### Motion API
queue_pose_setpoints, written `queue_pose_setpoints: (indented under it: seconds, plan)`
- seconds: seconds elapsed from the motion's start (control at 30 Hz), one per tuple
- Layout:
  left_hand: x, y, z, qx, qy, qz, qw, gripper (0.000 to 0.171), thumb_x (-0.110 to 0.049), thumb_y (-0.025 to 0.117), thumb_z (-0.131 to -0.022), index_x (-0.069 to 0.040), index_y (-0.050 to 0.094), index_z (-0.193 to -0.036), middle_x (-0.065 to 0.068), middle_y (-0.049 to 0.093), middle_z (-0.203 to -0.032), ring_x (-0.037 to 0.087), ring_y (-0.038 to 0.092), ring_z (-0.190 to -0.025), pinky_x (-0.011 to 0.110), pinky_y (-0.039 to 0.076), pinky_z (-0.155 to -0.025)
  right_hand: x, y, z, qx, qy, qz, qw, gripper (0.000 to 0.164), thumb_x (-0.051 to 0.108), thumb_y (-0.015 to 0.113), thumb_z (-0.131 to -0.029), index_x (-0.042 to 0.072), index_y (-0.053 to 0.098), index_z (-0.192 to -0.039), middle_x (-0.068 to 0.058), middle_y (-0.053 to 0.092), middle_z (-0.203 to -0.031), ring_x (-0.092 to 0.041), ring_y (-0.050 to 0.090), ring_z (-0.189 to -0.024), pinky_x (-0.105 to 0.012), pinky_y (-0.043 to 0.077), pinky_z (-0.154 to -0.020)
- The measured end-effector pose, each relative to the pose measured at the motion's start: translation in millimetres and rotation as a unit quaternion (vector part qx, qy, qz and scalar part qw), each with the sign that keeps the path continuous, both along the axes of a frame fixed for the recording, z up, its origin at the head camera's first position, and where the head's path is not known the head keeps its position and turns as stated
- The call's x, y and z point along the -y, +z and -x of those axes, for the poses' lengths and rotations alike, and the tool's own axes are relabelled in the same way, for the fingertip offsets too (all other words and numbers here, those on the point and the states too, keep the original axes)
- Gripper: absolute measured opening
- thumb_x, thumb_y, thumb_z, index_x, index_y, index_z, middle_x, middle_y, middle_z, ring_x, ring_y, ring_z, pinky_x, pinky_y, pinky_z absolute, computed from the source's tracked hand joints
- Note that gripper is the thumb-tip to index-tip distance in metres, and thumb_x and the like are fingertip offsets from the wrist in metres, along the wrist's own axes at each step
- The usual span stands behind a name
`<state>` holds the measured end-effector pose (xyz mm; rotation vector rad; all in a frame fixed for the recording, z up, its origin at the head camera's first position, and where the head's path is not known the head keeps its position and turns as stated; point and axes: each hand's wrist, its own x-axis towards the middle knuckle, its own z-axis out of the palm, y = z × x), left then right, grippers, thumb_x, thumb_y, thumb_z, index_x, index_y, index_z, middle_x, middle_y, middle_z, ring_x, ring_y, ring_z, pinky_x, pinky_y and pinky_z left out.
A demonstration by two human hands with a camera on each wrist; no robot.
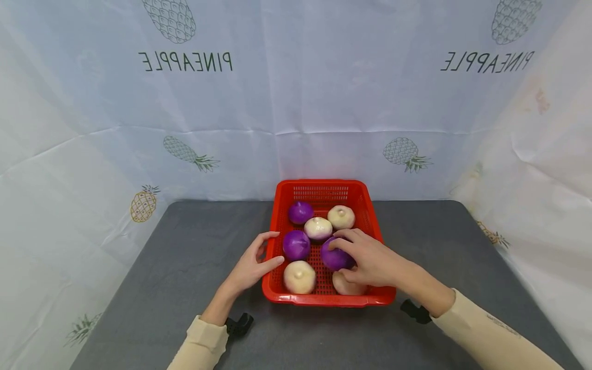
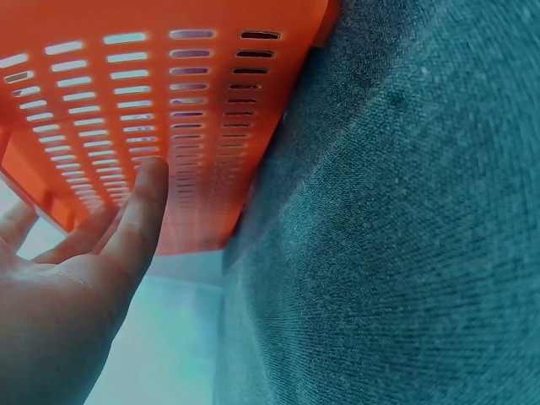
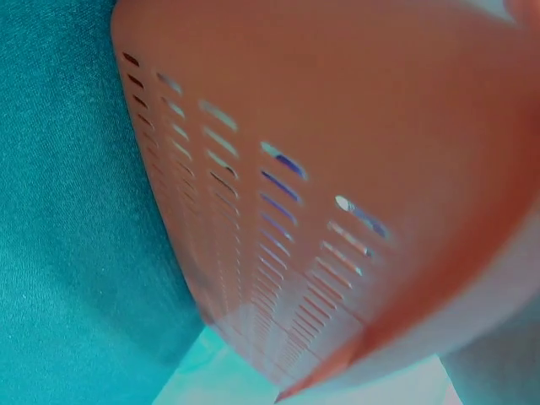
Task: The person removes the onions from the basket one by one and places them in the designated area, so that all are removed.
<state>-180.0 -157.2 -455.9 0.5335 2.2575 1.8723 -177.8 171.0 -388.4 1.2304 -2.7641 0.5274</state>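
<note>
A red plastic basket (image 1: 384, 295) with slotted walls holds several purple and white turnips. My right hand (image 1: 372, 259) reaches over its right rim, fingers curled round a purple turnip (image 1: 334, 257). Partly hidden below that hand is a white turnip (image 1: 348, 285). At the left rim is my left hand (image 1: 250, 267), thumb and fingers spread and nearly straight, fingertips right at the edge. In the left wrist view, the left hand's thumb (image 2: 148, 194) overlaps the basket's slotted outer wall (image 2: 202, 160). The right wrist view mostly shows the basket's outer wall (image 3: 295, 84); the held turnip's grip is hidden there.
Beside the left hand lie a purple turnip (image 1: 296, 245) and a white turnip (image 1: 299, 277). Farther back are another purple one (image 1: 300, 212) and two white ones (image 1: 341, 217). The basket stands on a dark grey table (image 1: 194, 257), before a pineapple-print cloth (image 1: 319, 103).
</note>
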Motion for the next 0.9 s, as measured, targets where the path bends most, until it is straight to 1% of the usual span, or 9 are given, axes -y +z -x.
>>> queue_pose_setpoints:
  seconds: [0.23, 0.5, 0.63, 0.77, 0.9]
  plan:
    - [0, 0.3, -0.3, 0.004, -0.002, -0.001, 1.0, 0.065, -0.021, 0.071, -0.095, -0.008, 0.039, -0.15, 0.021, 0.049, -0.141, 0.038, 0.057, -0.118, 0.044, 0.06, -0.084, -9, 9.8, -3.7, -0.008, -0.012, 0.013, 1.0, 0.051, 0.02, 0.083, -0.077, 0.021, 0.063, -0.124, -0.001, 0.054, -0.137, -0.021, 0.051, -0.121, -0.04, 0.056, -0.092]
    - [0, 1.1, -0.8, 0.008, -0.001, 0.001, 1.0, 0.065, -0.02, 0.071, -0.095, -0.01, 0.039, -0.15, 0.02, 0.048, -0.142, 0.038, 0.057, -0.119, 0.045, 0.06, -0.084, -20, 24.2, -3.8, -0.03, -0.035, 0.041, 0.998, 0.049, 0.018, 0.083, -0.076, 0.018, 0.064, -0.122, -0.005, 0.056, -0.134, -0.023, 0.051, -0.121, -0.038, 0.058, -0.088]
    - [0, 1.1, -0.8, 0.007, -0.001, 0.001, 1.0, 0.064, -0.02, 0.071, -0.095, -0.011, 0.039, -0.15, 0.021, 0.049, -0.142, 0.038, 0.058, -0.118, 0.044, 0.06, -0.083, -25, 31.1, -4.5, -0.025, -0.05, 0.052, 0.997, 0.05, 0.017, 0.083, -0.076, 0.018, 0.063, -0.122, -0.005, 0.055, -0.134, -0.023, 0.051, -0.118, -0.038, 0.059, -0.084]
    - [0, 0.4, -0.3, 0.004, -0.005, 0.0, 1.0, 0.064, -0.02, 0.07, -0.095, -0.011, 0.039, -0.15, 0.021, 0.049, -0.141, 0.037, 0.058, -0.117, 0.043, 0.061, -0.083, -31, 37.7, -4.6, -0.014, -0.067, 0.061, 0.996, 0.051, 0.017, 0.083, -0.077, 0.019, 0.062, -0.124, -0.006, 0.053, -0.135, -0.025, 0.049, -0.12, -0.042, 0.06, -0.084]
    - [0, -0.3, 0.0, 0.004, -0.009, -0.004, 0.9999, 0.064, -0.02, 0.07, -0.095, -0.01, 0.038, -0.15, 0.022, 0.049, -0.141, 0.037, 0.058, -0.117, 0.042, 0.061, -0.082, -39, 42.9, -1.8, -0.017, -0.078, 0.068, 0.994, 0.05, 0.017, 0.082, -0.079, 0.018, 0.062, -0.125, -0.007, 0.052, -0.136, -0.027, 0.048, -0.123, -0.045, 0.059, -0.085]
